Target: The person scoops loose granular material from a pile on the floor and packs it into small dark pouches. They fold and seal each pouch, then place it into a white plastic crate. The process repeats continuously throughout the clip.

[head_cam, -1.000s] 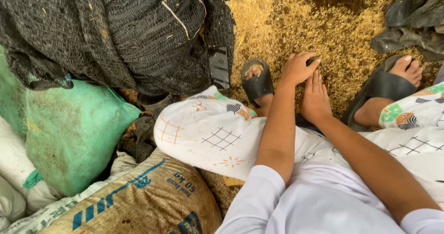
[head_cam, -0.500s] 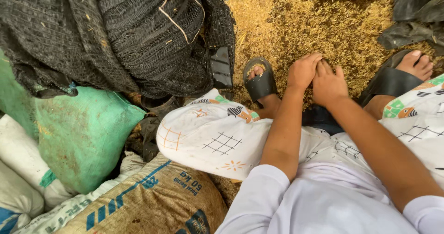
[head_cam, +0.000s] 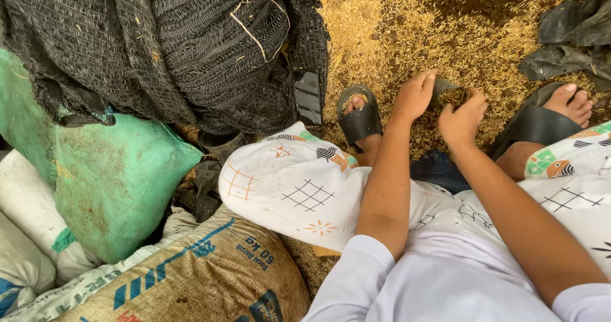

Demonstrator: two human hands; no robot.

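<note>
Nearest, white sleeves [head_cam: 407, 284] and patterned knees [head_cam: 299, 188], folded low over the floor. Beside the left knee, a brown sack [head_cam: 210, 277] and a green sack [head_cam: 114, 175], touching each other.

Further out, both forearms stretched forward between the knees. Left hand [head_cam: 414, 96] curled, fingers [head_cam: 428, 80] closed round one end of a dark scrap [head_cam: 447, 86]. Right hand [head_cam: 461, 115] just beside, fingers [head_cam: 474, 99] bent toward the scrap's other end; cannot tell whether gripping or only touching. Scrap sitting between the two hands, right at the surface of the grain [head_cam: 394, 29], between the black sandals [head_cam: 359, 115].

Judging from that:
- Keep the left pinch firm and low on the scrap; looks thin and limp, likely to slip or tear if tugged by a corner.
- Bring the right fingertips fully onto the free end before pulling, so both ends share the load.
- Lift straight and slowly; loose husk probably clings and spills back.
- Mind the toes close on either side.

Beyond the feet, grain spread wide. Far left, black net [head_cam: 159, 48] heaped over the sacks; far right, crumpled black sheet [head_cam: 573, 42], well apart from the hands.
</note>
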